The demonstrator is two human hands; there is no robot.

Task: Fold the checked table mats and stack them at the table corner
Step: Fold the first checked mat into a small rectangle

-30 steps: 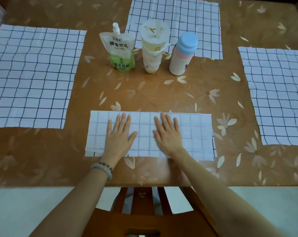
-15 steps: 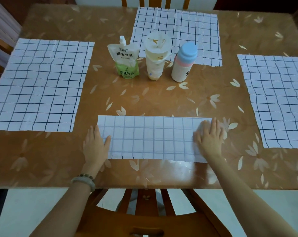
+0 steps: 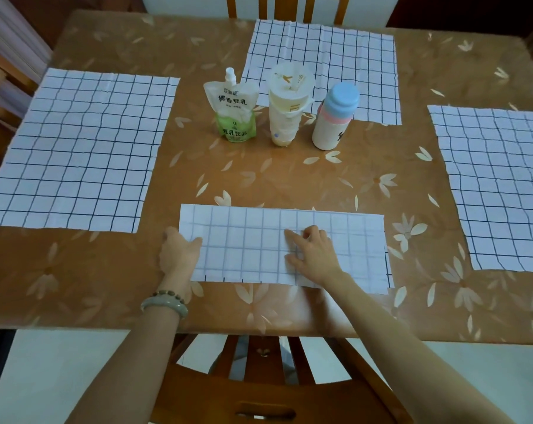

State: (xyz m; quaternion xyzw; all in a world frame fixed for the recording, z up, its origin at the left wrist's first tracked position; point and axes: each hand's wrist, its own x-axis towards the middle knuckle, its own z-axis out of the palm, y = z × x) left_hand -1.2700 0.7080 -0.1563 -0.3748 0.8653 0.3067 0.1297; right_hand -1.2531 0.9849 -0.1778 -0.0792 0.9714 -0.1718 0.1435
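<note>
Pinching the left short end of the folded mat [image 3: 259, 243] with the left fingers [image 3: 171, 237] curled at its edge and the thumb laid on top. Pressing on the middle of the same mat with the right fingers [image 3: 289, 234], bent and slightly apart, gripping nothing. Reaching in over the near edge of the table [image 3: 320, 185]: the left hand [image 3: 179, 255], with a bead bracelet [image 3: 164, 302] at the wrist, and the right hand [image 3: 312, 255].

Lying as a long strip, already halved once, close to the near edge and parallel to it, about midway between the near corners.

Probably the second fold, bringing the left end over to the right end. Best done by lifting only the pinched end, keeping the right fingertips planted at the midline as a hinge, carrying the end across low, matching corners and checked lines before letting go, then smoothing the crease. Worth squaring up first: a sliver of lower layer peeking out at the right end.

Lying flat and unfolded: the left mat [image 3: 75, 148] at the left edge, the far mat [image 3: 335, 56] at the far edge, the right mat [image 3: 497, 185] at the right edge. No stack at any corner yet.

Standing in a row at the table's centre: a drink pouch [image 3: 234, 114], a sealed cup [image 3: 286, 108], a blue-capped bottle [image 3: 335, 117].
</note>
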